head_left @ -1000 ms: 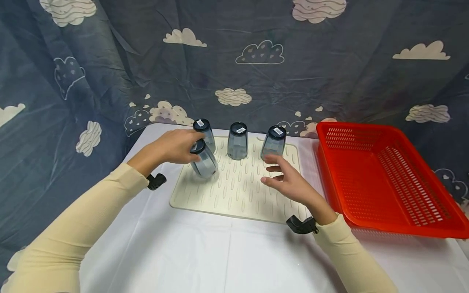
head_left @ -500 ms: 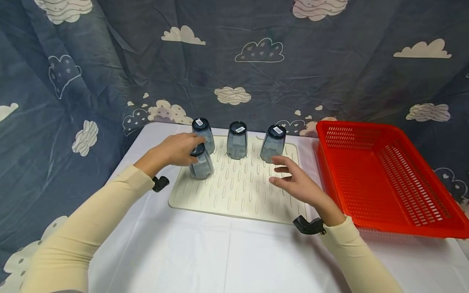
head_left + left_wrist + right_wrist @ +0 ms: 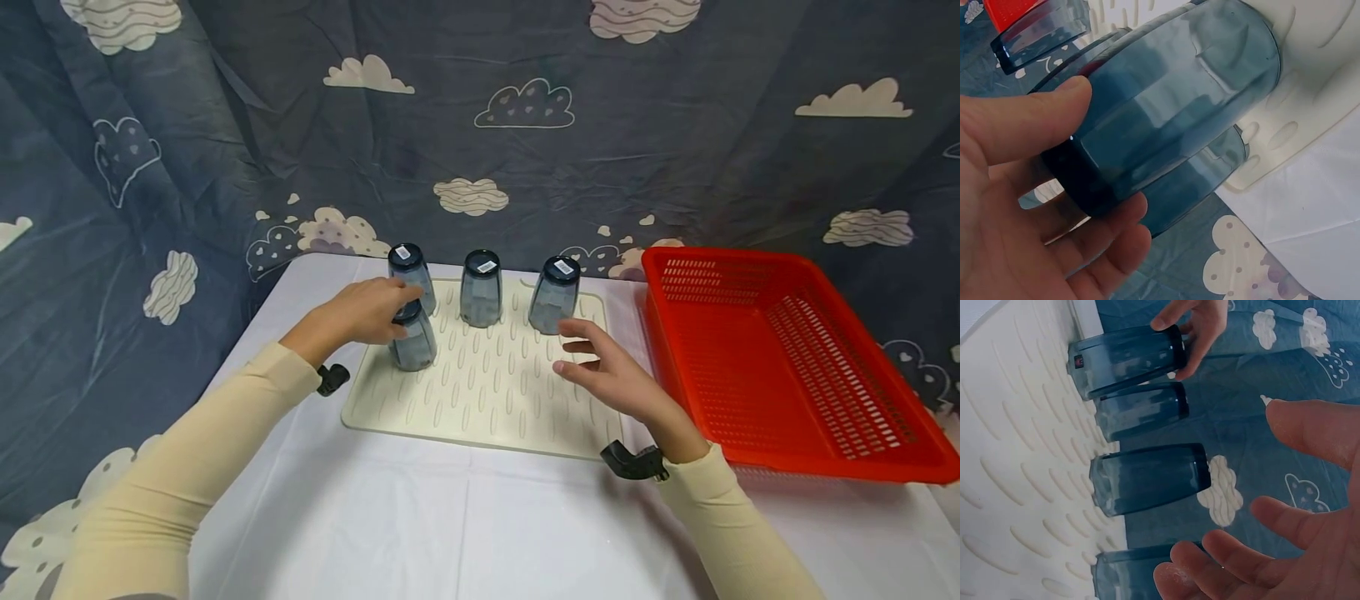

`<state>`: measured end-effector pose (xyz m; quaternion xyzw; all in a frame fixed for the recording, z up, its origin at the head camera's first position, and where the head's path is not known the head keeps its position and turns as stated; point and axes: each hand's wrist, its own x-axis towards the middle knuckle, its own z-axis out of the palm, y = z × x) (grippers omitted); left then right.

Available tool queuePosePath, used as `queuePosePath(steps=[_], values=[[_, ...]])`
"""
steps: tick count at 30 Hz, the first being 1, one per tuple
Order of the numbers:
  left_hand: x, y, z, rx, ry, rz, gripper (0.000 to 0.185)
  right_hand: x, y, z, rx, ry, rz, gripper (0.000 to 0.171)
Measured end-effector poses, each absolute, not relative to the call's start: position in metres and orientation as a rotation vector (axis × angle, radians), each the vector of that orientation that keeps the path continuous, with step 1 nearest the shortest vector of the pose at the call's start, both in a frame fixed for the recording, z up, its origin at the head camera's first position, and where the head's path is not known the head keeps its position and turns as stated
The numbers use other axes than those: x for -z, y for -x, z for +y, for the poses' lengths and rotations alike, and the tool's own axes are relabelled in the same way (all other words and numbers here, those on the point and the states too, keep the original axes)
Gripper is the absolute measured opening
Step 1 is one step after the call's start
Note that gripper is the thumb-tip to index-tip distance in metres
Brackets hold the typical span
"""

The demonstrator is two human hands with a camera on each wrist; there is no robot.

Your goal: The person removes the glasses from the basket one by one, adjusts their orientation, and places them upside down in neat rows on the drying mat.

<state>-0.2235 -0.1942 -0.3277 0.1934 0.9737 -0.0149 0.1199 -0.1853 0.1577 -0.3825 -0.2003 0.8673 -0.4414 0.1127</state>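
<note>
My left hand [image 3: 360, 312] grips an upside-down blue-tinted drinking glass [image 3: 414, 343] near its dark base, thumb on one side and fingers on the other. That glass [image 3: 1172, 100] stands mouth down at the left of the cream ridged mat [image 3: 480, 400]. Behind it, partly covered by the hand, is a second glass [image 3: 408, 265]. A third glass [image 3: 481, 292] stands in the middle of the back row, and another glass [image 3: 553, 300] at its right end. My right hand [image 3: 607, 371] hovers over the mat's right side, fingers spread and loosely bent, holding nothing.
A red perforated plastic basket [image 3: 750, 367] stands right of the mat. White cloth [image 3: 390, 517] covers the table. A dark cloud-patterned curtain [image 3: 645, 167] hangs close behind the back row.
The held glass went from tilted to upright on the mat, the left hand lowering slightly with it. My right hand shifted a little to the right, away from the right-end glass.
</note>
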Motion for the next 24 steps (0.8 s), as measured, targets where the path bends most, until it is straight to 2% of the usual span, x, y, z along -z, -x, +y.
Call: queuePosePath(steps=[7,13,19,24], values=[[0.327,0.222,-0.195,0.037,-0.619,2.846,0.069,0.385,0.184,0.158,1.299,0.575,2.544,0.064],[0.329,0.226,-0.196,0.005,-0.552,2.839,0.072,0.386,0.184,0.157,1.315,0.566,2.522,0.063],[0.334,0.227,-0.195,-0.099,-0.506,2.824,0.071,0.384,0.181,0.157,1.311,0.562,2.508,0.064],[0.343,0.220,-0.198,-0.269,-0.509,2.861,0.077,0.380,0.176,0.160,1.281,0.612,2.557,0.063]])
